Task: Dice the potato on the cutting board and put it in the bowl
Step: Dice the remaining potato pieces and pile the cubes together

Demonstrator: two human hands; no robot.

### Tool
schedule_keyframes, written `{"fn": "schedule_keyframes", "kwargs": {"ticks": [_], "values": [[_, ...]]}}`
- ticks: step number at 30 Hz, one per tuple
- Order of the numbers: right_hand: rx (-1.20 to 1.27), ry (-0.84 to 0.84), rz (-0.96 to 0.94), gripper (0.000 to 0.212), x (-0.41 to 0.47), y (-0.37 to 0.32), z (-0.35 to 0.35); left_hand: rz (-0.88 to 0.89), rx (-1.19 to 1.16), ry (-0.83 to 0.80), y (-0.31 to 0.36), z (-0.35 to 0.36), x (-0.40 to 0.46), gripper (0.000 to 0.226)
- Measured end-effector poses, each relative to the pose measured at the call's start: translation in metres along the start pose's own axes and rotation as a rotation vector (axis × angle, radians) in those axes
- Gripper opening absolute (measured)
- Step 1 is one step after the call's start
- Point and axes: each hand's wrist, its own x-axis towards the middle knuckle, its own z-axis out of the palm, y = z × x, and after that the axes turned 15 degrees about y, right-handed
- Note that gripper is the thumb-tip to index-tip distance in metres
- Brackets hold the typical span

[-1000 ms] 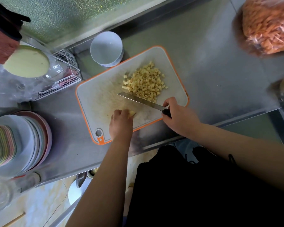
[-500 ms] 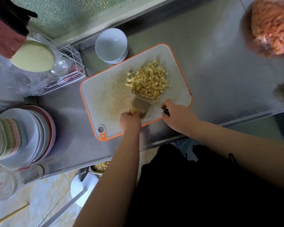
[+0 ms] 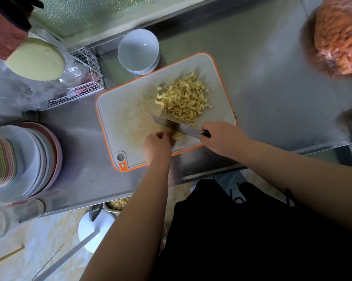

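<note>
The person's left hand [image 3: 158,148] and right hand [image 3: 221,137] are bare, as are both forearms with no sleeves showing, and below them hangs a black garment [image 3: 242,230] with thin dark drawstrings, with a pale grey-blue shoe [image 3: 231,182] beneath.

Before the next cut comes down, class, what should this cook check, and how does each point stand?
1. Right hand grips the knife by its handle: ok.
2. Left hand holds the potato piece: ok.
3. Left fingers clear of the blade: cannot tell.
4. Diced potato heaped away from the cut: ok.
5. Cutting board wholly on the counter: ok.
6. Bowl empty, beside the board: ok.
</note>
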Motion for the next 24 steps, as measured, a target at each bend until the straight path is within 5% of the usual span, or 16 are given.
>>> {"fn": "schedule_keyframes", "kwargs": {"ticks": [5,9,20,24], "values": [[0.008,-0.027,0.013,0.018,-0.002,0.002,0.004,0.299,0.325,-0.098,-0.004,-0.011,0.005,0.031],[0.004,-0.013,0.014,0.016,-0.005,0.0,0.006,0.475,0.382,-0.006,-0.015,-0.002,0.004,0.036],[-0.112,0.08,-0.109,0.018,-0.005,0.002,0.007,0.551,0.255,0.189,-0.028,0.007,-0.004,0.041],[-0.073,0.08,-0.079,0.016,-0.007,0.003,0.01,0.792,0.048,0.183,-0.033,0.01,-0.006,0.029]]}}
